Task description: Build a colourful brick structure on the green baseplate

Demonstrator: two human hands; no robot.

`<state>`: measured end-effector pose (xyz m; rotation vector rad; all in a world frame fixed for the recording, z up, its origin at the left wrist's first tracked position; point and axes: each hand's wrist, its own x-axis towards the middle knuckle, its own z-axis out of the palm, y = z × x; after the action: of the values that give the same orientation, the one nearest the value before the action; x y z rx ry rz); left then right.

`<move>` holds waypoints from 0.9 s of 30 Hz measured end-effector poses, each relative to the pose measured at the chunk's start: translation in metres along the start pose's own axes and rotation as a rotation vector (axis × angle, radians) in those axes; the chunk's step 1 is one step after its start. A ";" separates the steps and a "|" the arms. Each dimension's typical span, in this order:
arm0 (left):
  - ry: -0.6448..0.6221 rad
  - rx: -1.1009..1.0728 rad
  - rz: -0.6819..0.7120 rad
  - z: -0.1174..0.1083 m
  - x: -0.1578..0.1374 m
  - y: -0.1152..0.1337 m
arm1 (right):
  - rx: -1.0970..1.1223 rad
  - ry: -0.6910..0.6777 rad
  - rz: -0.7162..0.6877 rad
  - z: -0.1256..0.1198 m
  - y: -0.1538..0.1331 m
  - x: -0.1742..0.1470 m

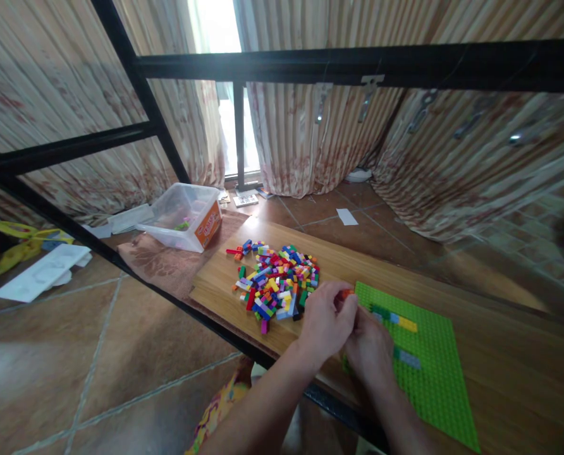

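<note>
My left hand (327, 316) and my right hand (371, 344) meet at the left edge of a green studded baseplate (436, 373). An orange-red building brick (346, 294) shows between their pinched fingertips; the fingers hide much of it. On the plate, just right of my hands, sits a row with a dark green, a light blue and a yellow brick (408, 324). Nearer to me, a grey brick (410, 360) is on the plate beside a green one, partly covered by my right hand. A heap of mixed coloured bricks (277, 281) lies left of my left hand.
Everything rests on a long wooden board (514, 354). A clear plastic box (168, 218) with an orange label stands on a brown cloth (153, 262) at far left. Black metal bars (310, 66) run across the front, with striped curtains (301, 145) behind.
</note>
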<state>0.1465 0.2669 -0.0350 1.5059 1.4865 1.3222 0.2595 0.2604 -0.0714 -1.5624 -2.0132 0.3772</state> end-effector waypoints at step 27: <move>-0.305 -0.179 -0.094 0.002 0.006 -0.009 | 0.371 0.199 0.059 -0.025 0.002 -0.006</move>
<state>0.1442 0.2748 -0.0429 1.4301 1.1984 1.0833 0.2768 0.2526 -0.0540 -1.3692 -1.6394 0.5594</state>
